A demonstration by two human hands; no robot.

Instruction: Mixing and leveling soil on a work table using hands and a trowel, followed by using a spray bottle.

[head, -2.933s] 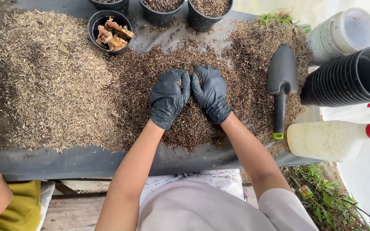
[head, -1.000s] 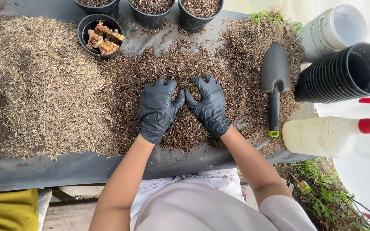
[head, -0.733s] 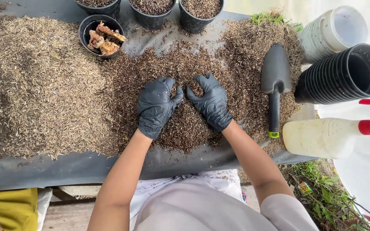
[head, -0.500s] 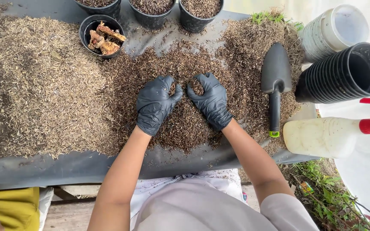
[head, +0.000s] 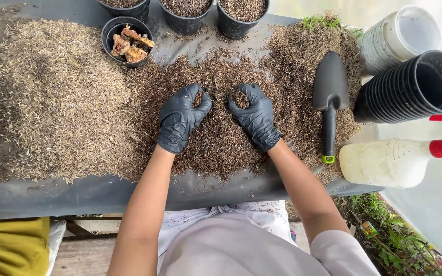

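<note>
Three black pots (head: 186, 11) cut by top edge; spray bottle (head: 395, 162) nozzle off-frame right.

Open to the left over the loose husk pile (head: 52, 102); blocked ahead by small black pots (head: 185, 13), to the right by trowel (head: 329, 97) and stacked pots (head: 410, 87).

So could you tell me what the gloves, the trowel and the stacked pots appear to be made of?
Gloves on the left hand and right hand: thin black rubbery film, probably nitrile, creased and faintly shiny. Trowel: matte black, likely plastic, green handle tip. Stacked pots: thin black plastic, ribbed rims.
</note>
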